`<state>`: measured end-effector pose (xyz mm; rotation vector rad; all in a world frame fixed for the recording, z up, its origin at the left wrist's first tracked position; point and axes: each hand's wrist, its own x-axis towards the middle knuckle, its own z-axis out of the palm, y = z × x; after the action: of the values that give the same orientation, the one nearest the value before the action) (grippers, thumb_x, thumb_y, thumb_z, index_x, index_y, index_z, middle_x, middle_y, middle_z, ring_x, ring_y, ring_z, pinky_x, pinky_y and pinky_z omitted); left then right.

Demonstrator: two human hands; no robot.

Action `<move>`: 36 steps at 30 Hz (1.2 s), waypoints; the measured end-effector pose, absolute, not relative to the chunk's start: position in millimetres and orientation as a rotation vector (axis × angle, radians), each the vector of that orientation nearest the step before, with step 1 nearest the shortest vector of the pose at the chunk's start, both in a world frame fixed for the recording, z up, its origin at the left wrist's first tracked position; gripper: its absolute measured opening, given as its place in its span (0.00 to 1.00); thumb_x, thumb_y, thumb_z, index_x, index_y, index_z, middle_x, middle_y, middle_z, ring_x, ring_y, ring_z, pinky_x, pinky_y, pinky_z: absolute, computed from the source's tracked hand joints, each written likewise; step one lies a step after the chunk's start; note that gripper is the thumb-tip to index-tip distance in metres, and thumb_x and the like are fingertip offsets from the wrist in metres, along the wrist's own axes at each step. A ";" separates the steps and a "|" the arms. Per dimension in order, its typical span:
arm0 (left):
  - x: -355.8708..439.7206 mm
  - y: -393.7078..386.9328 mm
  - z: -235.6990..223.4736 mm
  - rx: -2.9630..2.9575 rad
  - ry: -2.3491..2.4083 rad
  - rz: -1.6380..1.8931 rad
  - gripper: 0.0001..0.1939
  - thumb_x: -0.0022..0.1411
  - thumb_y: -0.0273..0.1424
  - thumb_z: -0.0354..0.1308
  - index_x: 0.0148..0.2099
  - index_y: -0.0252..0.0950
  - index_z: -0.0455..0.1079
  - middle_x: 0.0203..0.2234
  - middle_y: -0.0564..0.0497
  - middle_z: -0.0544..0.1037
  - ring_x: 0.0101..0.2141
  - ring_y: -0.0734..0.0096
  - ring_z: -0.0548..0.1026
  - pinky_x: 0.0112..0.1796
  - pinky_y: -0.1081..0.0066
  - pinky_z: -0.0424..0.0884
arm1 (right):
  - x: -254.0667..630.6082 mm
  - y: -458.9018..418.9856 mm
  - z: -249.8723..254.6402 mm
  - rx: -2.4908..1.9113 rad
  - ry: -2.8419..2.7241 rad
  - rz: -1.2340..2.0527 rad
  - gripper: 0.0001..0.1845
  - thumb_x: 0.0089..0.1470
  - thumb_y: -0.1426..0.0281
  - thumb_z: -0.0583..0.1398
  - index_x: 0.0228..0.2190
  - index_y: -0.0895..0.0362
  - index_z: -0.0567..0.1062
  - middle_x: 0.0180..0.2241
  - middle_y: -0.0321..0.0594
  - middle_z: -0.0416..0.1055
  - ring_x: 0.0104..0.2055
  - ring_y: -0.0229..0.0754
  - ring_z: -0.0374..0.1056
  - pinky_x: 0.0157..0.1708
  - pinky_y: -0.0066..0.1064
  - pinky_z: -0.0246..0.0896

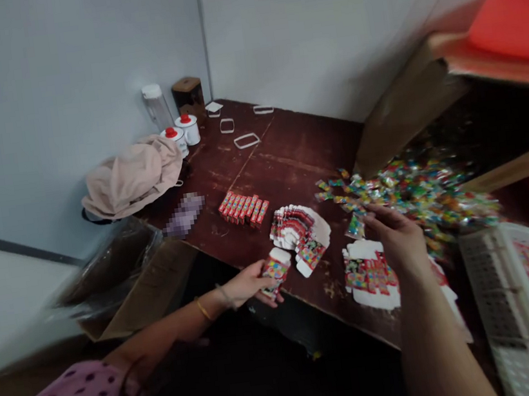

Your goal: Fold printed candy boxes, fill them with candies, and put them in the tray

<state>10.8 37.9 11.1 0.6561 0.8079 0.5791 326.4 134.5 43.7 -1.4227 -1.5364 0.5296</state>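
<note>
My left hand (247, 285) grips a small red printed carton (277, 265) at the table's front edge. White flaps show at the carton's upper end. Between the fingertips of my right hand (400, 235) is a small clear packet (356, 225) with coloured pieces in it. Just beyond lies a loose pile of similar packets (419, 187). A fan of flat cartons (292, 225) is spread between my hands. More flat cartons (369, 275) lie beside my right wrist, partly hidden by it. Further left, closed red boxes (243, 208) stand in a row.
A white plastic basket (488, 285) with rows of red boxes stands at right. Behind the packets is a cardboard box (393, 103). A pink cloth bag (132, 176), lidded mugs (189, 130) and a clear bottle (158, 111) sit at back left. An open carton (145, 291) is below left.
</note>
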 end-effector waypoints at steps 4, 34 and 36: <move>33.7 40.0 9.9 0.721 0.693 0.522 0.28 0.49 0.34 0.68 0.51 0.37 0.63 0.41 0.45 0.75 0.30 0.70 0.78 0.29 0.68 0.75 | 243.8 78.4 53.4 -1.396 -1.481 0.551 0.13 0.55 0.63 0.61 0.42 0.53 0.77 0.38 0.42 0.75 0.39 0.43 0.72 0.40 0.37 0.68; 25.1 11.9 20.3 1.018 0.861 0.496 0.27 0.53 0.46 0.63 0.49 0.35 0.63 0.30 0.54 0.68 0.26 0.78 0.69 0.21 0.79 0.66 | 212.7 14.8 34.0 -1.340 -1.795 0.738 0.11 0.57 0.61 0.59 0.41 0.51 0.75 0.38 0.40 0.74 0.37 0.43 0.70 0.41 0.38 0.64; 22.7 14.4 20.8 1.103 0.886 0.510 0.28 0.54 0.45 0.62 0.51 0.34 0.63 0.29 0.54 0.67 0.27 0.77 0.68 0.21 0.79 0.66 | 217.4 14.9 37.2 -1.348 -1.922 0.673 0.11 0.59 0.61 0.57 0.38 0.50 0.77 0.36 0.40 0.75 0.40 0.46 0.69 0.44 0.42 0.61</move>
<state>22.7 14.4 20.8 1.1035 0.8857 0.5098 217.4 14.9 37.2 -1.3481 -1.9217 0.6729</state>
